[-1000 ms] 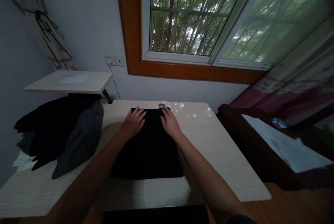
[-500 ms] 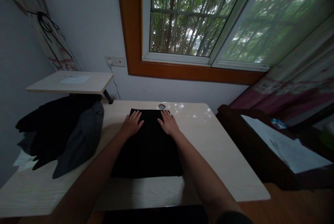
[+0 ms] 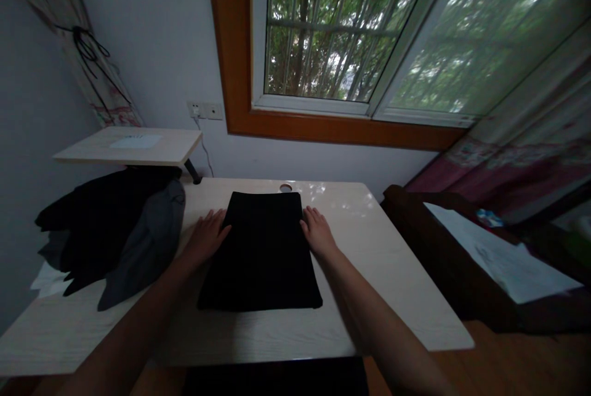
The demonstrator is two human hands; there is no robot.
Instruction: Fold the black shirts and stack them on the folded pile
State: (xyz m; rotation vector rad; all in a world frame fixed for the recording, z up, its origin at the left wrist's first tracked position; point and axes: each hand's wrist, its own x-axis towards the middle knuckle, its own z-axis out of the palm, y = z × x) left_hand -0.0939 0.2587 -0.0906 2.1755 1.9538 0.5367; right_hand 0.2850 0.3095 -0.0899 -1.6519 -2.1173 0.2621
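A black cloth, folded into a flat rectangle point(image 3: 263, 254), lies in the middle of the pale wooden table point(image 3: 383, 285). Whether it is a garment, and of which kind, I cannot tell. At its left edge rests my left hand point(image 3: 207, 236), fingers extended, the thumb at the cloth's side. My right hand point(image 3: 318, 231) lies along the opposite edge, fingers stretched out and thumb touching or very near the cloth. Neither hand grips anything.
Dark clothes point(image 3: 106, 217), black and grey, are heaped on the left under a raised shelf point(image 3: 133, 145) with a paper on it. A cable hole point(image 3: 285, 188) sits near the table's back edge. To the right stands a dark piece of furniture point(image 3: 443, 260) with a white sheet.
Both hands have moved from the top of the black cloth outward to its left and right edges. The cloth stays flat in the same place.
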